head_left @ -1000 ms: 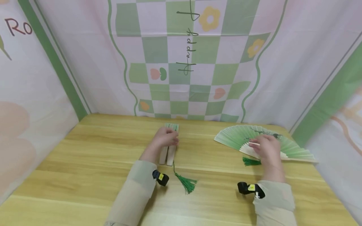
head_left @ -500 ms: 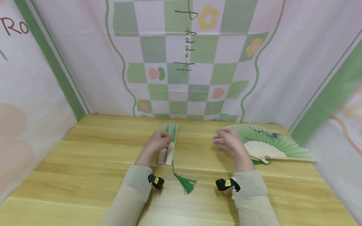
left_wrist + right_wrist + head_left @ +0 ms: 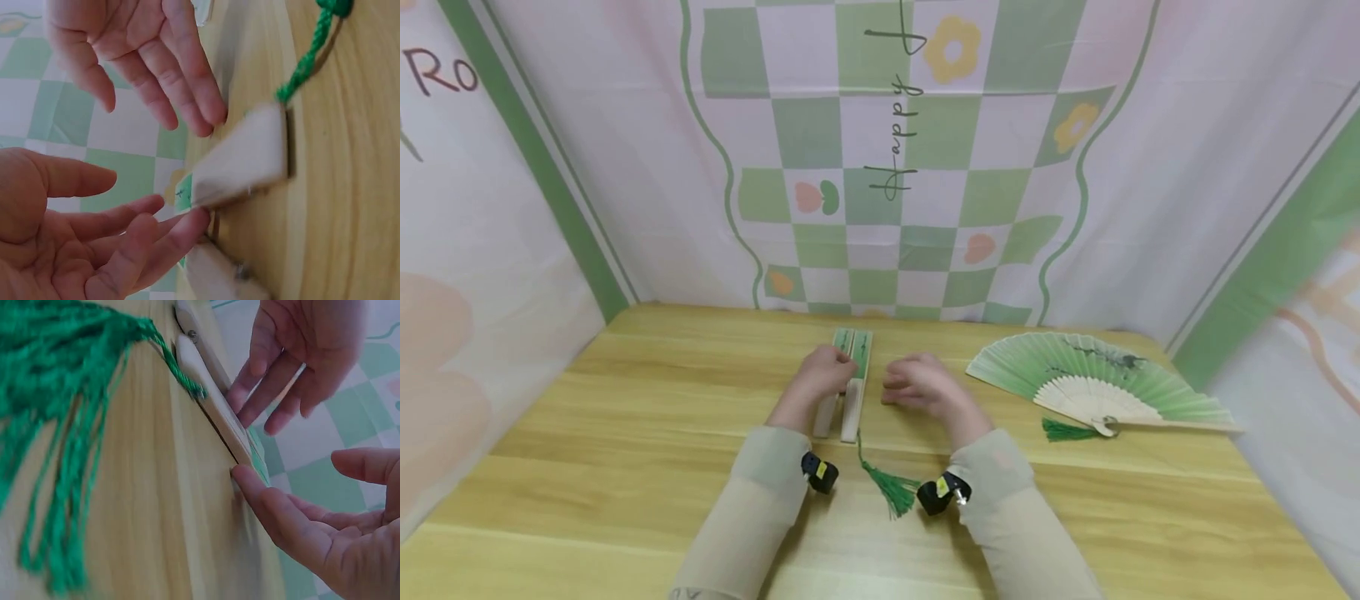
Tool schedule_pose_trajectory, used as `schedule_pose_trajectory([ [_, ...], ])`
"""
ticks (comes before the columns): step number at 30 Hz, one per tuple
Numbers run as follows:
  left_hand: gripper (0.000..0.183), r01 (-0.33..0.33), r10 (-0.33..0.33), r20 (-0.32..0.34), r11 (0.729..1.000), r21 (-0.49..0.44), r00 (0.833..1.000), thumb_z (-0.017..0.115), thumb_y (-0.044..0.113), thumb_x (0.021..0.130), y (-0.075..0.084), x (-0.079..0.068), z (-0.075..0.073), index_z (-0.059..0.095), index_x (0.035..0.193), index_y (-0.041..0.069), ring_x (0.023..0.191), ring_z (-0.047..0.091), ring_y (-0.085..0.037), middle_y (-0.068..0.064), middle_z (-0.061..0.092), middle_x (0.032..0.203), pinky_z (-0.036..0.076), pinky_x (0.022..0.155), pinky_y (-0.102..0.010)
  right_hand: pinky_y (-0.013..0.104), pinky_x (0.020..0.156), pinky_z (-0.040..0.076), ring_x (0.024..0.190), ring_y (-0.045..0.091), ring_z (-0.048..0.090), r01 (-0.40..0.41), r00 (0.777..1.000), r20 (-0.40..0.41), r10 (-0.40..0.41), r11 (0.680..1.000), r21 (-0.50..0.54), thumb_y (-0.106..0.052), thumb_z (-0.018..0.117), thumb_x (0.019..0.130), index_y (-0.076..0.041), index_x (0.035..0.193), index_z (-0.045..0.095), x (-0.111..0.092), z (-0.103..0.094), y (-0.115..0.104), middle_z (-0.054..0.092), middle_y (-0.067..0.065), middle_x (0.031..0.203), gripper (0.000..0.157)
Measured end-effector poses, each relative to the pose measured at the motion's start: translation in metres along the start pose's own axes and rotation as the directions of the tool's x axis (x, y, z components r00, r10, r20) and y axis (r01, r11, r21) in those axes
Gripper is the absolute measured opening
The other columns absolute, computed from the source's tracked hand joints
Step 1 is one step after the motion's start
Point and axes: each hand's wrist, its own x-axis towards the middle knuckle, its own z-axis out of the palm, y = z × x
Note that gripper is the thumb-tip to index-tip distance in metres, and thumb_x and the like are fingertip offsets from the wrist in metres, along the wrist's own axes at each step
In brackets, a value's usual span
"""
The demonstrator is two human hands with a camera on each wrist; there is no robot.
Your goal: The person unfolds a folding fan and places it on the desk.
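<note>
Two narrow folded fans lie side by side, with green upper parts and pale wooden lower ends: the left folded fan [image 3: 825, 417] and the right folded fan [image 3: 853, 404]. A green tassel [image 3: 891, 492] trails from the right one. My left hand [image 3: 817, 377] reaches over the left fan, its loosely bent fingertips at the gap between the two in the left wrist view. My right hand [image 3: 928, 390] is just right of the pair, fingers relaxed, with fingertips close to the right fan's edge in the right wrist view. It holds nothing.
A spread green fan [image 3: 1022, 364] with a branch print lies at the right of the wooden table [image 3: 625, 467]. Its own green tassel [image 3: 1067, 430] lies beside its pivot. A checked curtain [image 3: 880, 208] hangs behind the table's far edge.
My right hand has left the spread fan and moved left to the folded fans. My left hand has drawn back slightly, and the left folded fan's lower end has shifted a little left.
</note>
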Motion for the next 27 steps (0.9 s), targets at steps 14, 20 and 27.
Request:
schedule_pose_trajectory([
  [14, 0.030, 0.029, -0.028, 0.018, 0.995, -0.098, 0.999, 0.052, 0.014, 0.097, 0.003, 0.012, 0.004, 0.062, 0.118, -0.005, 0.086, 0.064, -0.021, -0.018, 0.065, 0.114, 0.054, 0.074, -0.027, 0.036, 0.088, 0.053, 0.099, 0.024, 0.068, -0.017, 1.000, -0.021, 0.018, 0.999, 0.037, -0.015, 0.047, 0.100, 0.006, 0.142, 0.043, 0.008, 0.018, 0.006, 0.053, 0.024, 0.139, 0.046],
  [20, 0.025, 0.049, -0.047, 0.014, 0.973, -0.226, 0.999, 0.053, 0.005, 0.095, 0.001, 0.019, 0.008, 0.061, 0.115, -0.008, 0.075, 0.062, -0.017, -0.016, 0.062, 0.104, 0.057, 0.067, -0.025, 0.031, 0.075, 0.054, 0.093, 0.020, 0.064, -0.022, 0.998, -0.052, 0.026, 0.997, 0.079, -0.014, 0.049, 0.100, 0.005, 0.140, 0.045, 0.007, 0.021, 0.009, 0.058, 0.021, 0.132, 0.045],
  [27, 0.024, 0.067, -0.064, 0.020, 0.966, -0.250, 0.998, 0.057, -0.001, 0.092, -0.010, 0.023, 0.004, 0.064, 0.113, -0.013, 0.066, 0.059, -0.013, -0.016, 0.064, 0.094, 0.056, 0.063, -0.020, 0.028, 0.072, 0.054, 0.090, 0.017, 0.064, -0.029, 0.999, -0.037, 0.033, 0.994, 0.104, -0.013, 0.050, 0.099, 0.003, 0.140, 0.047, 0.009, 0.027, 0.010, 0.063, 0.012, 0.115, 0.044],
])
